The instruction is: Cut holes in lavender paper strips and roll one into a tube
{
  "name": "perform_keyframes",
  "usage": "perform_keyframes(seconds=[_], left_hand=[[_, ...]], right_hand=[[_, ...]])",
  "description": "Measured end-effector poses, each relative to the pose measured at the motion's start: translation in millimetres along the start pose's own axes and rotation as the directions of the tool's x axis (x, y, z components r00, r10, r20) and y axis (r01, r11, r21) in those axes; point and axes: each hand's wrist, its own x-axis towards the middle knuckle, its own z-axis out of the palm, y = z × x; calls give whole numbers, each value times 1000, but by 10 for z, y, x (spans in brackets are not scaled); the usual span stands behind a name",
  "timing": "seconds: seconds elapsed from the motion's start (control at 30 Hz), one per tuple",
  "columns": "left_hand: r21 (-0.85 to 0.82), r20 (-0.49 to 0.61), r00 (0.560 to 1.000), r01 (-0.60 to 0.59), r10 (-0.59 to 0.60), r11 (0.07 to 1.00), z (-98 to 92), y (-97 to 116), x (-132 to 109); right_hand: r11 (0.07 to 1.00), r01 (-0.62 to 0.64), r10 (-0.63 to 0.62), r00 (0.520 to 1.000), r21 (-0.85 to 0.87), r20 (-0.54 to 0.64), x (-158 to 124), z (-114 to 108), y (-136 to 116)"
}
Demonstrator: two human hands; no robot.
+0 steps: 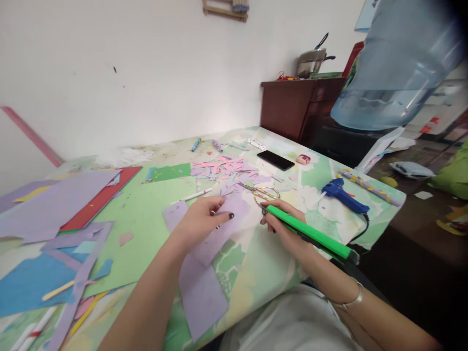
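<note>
My left hand (203, 217) pinches a piece of light purple paper (237, 209) just above the table. Fingers of my right hand (287, 222) are wrapped round a bright green utility knife (310, 231), which slants from the fingertips back over the wrist. Its tip end points toward the paper without touching it. Below the left hand, more purple paper (203, 302) lies near the table's front edge. Gold-handled scissors (261, 191) rest just beyond both hands. Behind them spreads a heap of pink and purple paper scraps (223, 168).
Purple sheets (69, 200) and a red sheet (98, 204) overlap a large green sheet (142, 219) at left. A black phone (276, 160), a blue glue gun (343, 196) and a purple paper roll (369, 187) lie at right. A water bottle (387, 73) stands beyond.
</note>
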Motion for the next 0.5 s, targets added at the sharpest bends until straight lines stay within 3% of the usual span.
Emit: perform_keyframes(seconds=[0.07, 0.13, 0.23, 0.33, 0.5], left_hand=[[-221, 21, 1000, 25, -21, 975, -6, 30, -32], [-335, 38, 999, 7, 6, 942, 37, 58, -54], [-434, 44, 998, -26, 50, 901, 142, 70, -62], [-512, 29, 999, 2, 15, 859, 231, 54, -52], [-543, -6, 1000, 19, -26, 839, 311, 37, -28]], right_hand=[[999, -13, 12, 1000, 32, 21, -9, 4, -9], [998, -15, 13, 999, 67, 35, -27, 3, -23], [994, -16, 4, 994, 104, 112, -62, -4, -35], [993, -23, 0, 981, 119, 194, -96, -9, -32], [997, 26, -37, 985, 69, 171, -139, -17, -34]])
